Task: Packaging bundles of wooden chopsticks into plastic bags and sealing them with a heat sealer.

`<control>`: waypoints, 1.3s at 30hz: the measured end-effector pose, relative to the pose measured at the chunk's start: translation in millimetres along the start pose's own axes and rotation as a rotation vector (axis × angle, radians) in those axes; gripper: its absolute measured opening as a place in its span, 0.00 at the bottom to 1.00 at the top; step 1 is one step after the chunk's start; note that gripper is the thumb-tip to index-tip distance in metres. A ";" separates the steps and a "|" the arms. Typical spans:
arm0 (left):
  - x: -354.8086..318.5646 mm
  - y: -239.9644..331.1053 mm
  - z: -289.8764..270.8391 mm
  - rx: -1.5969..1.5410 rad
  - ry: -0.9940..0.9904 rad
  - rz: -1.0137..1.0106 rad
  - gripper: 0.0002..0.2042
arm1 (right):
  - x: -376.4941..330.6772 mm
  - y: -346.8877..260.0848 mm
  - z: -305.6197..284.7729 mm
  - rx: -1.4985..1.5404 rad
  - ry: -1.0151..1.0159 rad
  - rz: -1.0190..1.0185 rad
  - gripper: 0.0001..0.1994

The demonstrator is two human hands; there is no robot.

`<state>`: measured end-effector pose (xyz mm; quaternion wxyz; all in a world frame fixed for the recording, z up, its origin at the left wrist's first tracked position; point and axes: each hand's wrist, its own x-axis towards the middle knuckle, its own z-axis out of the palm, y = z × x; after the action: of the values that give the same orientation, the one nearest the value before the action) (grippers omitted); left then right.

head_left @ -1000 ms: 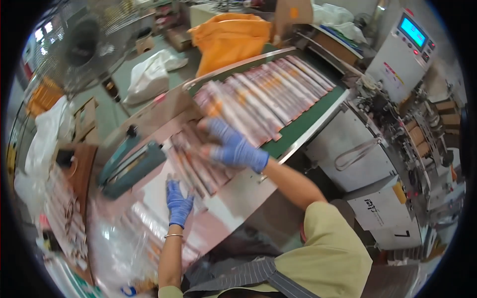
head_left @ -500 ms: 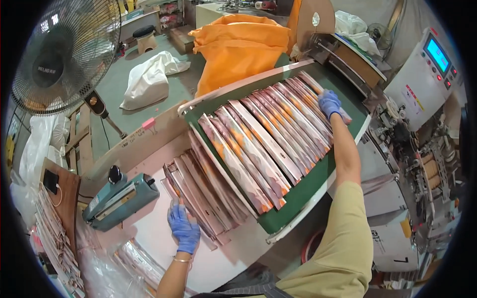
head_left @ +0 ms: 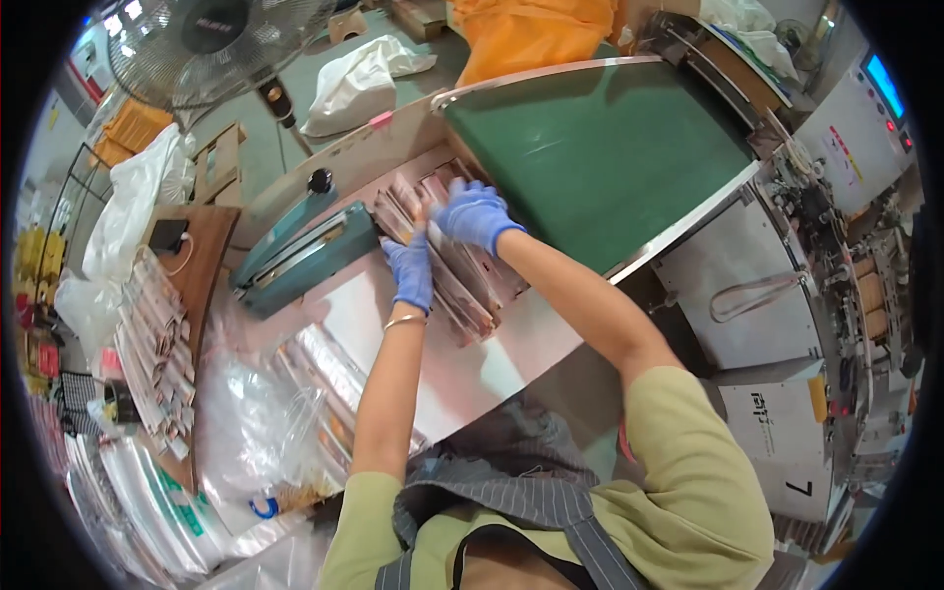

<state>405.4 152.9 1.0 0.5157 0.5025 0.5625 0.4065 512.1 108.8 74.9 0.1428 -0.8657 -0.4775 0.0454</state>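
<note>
Long flat packets (head_left: 462, 285), brownish pink with orange patches, lie side by side in a slanting bundle on the pale pink tabletop (head_left: 482, 379). My left hand (head_left: 411, 270), in a blue glove, rests against their left side with thumb and fingers apart. Over the upper part of the bundle is my right hand (head_left: 477, 214), also blue-gloved, its fingers bent and blurred by motion. Whether they grip a packet is hidden. To the right, the green conveyor belt (head_left: 600, 162) slopes beside the bundle.
A teal bench sealer (head_left: 305, 261) stands left of the packets. Clear plastic bags (head_left: 256, 423) and more packets lie nearer me. A standing fan (head_left: 221, 44), a white sack (head_left: 364, 84) and an orange sack (head_left: 531, 34) are beyond; machinery (head_left: 865, 295) lines the right.
The row of packets has left the green belt, and packets are bunched on the tabletop. My right hand has swung left from the belt's far end to beside my left hand. The view has shifted.
</note>
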 end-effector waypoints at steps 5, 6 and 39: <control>-4.5 -10.6 -16.9 0.198 -0.023 -0.025 0.58 | 5.3 35.5 103.6 -0.088 0.373 0.165 0.33; -2.4 -14.1 -24.9 0.070 -0.086 -0.061 0.57 | 4.3 28.2 102.5 -0.089 0.368 0.134 0.33; -218.1 7.0 -231.5 -0.935 -0.748 -0.493 0.29 | -177.7 -110.0 -19.0 1.287 -1.337 -0.401 0.21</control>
<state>169.5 -46.5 77.2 0.9195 0.1887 0.2072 0.2757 330.8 11.0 114.7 0.2949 -0.3173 -0.4834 0.7607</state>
